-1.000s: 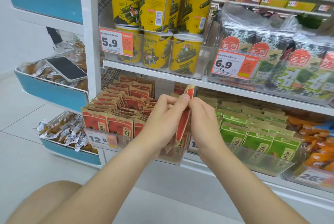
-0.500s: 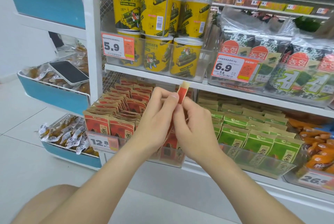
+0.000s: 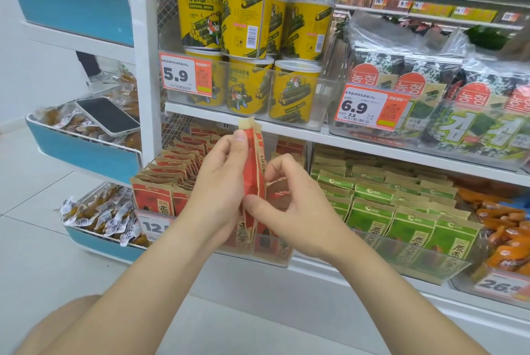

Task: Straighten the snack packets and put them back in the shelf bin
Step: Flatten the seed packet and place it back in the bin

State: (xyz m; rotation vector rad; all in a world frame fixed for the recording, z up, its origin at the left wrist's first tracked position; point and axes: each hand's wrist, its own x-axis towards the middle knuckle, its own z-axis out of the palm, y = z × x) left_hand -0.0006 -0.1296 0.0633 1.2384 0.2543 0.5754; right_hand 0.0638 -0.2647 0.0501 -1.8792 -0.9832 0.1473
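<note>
A small stack of red and tan snack packets [image 3: 253,165] stands edge-on and upright in front of the lower shelf. My left hand [image 3: 220,182] grips the stack from the left, its thumb near the top edge. My right hand [image 3: 289,205] pinches the stack lower down from the right with thumb and curled fingers. Behind my hands sits the clear shelf bin [image 3: 269,248] holding rows of the same red packets [image 3: 172,171]; its middle part is hidden by my hands.
Green packets [image 3: 401,211] fill the bin to the right, orange ones [image 3: 504,228] beyond. Yellow canisters [image 3: 246,47] and seaweed packs [image 3: 444,102] sit on the shelf above. A phone [image 3: 107,115] lies on a blue side rack [image 3: 83,154] at left. White floor lies below.
The packets have risen and turned more edge-on between my hands. My right hand's fingers slid down from the top to the stack's lower half. The view shifted slightly.
</note>
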